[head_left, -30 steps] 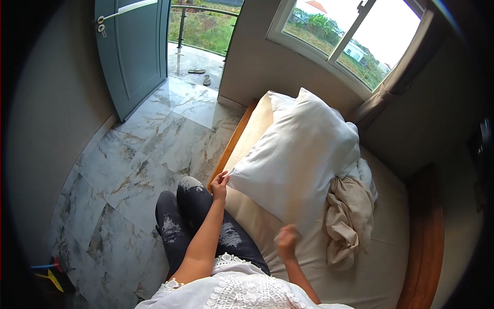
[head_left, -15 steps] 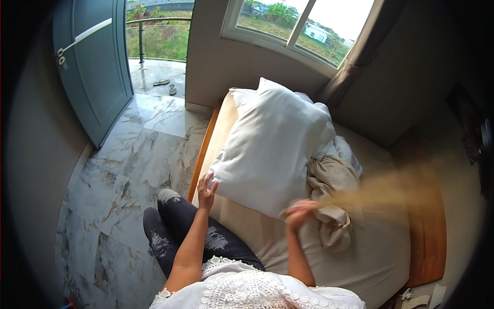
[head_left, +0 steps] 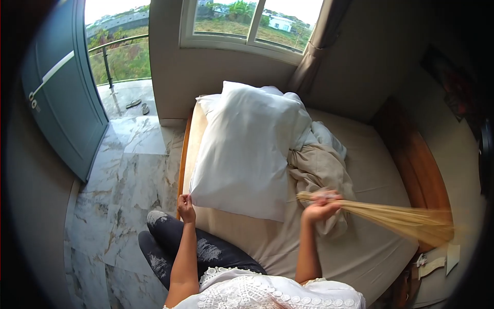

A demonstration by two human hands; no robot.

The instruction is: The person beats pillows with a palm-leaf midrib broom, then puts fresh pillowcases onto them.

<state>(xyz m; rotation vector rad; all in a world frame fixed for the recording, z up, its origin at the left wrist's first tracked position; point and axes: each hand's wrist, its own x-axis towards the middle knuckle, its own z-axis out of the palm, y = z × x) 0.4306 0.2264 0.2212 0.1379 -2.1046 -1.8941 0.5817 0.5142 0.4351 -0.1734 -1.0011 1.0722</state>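
- Head view: gripping a straw broom [head_left: 401,217] near its narrow end with the right hand [head_left: 321,207], right of centre in the frame, fingers wrapped around the straw.
- Fanning out toward the right edge of the frame, blurred at the tip, in front of the lower part of a wooden headboard [head_left: 409,154].
- Pinching the lower left corner of a large white pillow [head_left: 242,154] with the left hand [head_left: 187,210], left of centre in the frame, fingers bent and closed on the fabric.
- Seen mid-frame on a beige mattress [head_left: 363,141], tilted slightly, with more white bedding [head_left: 328,139] behind and to the right.
- Just right of the pillow, partly behind the right hand: a crumpled beige cloth [head_left: 319,167].
- At the bottom of the frame: wearing a white lace top [head_left: 278,294] and dark trousers [head_left: 229,252] with pale patches, knees toward the lower left.
- In the upper left: an open blue-grey door [head_left: 62,98], with sandals [head_left: 134,103] on the tiles outside.
- Along the top: a window [head_left: 224,23] beside a tied-back curtain [head_left: 320,38].
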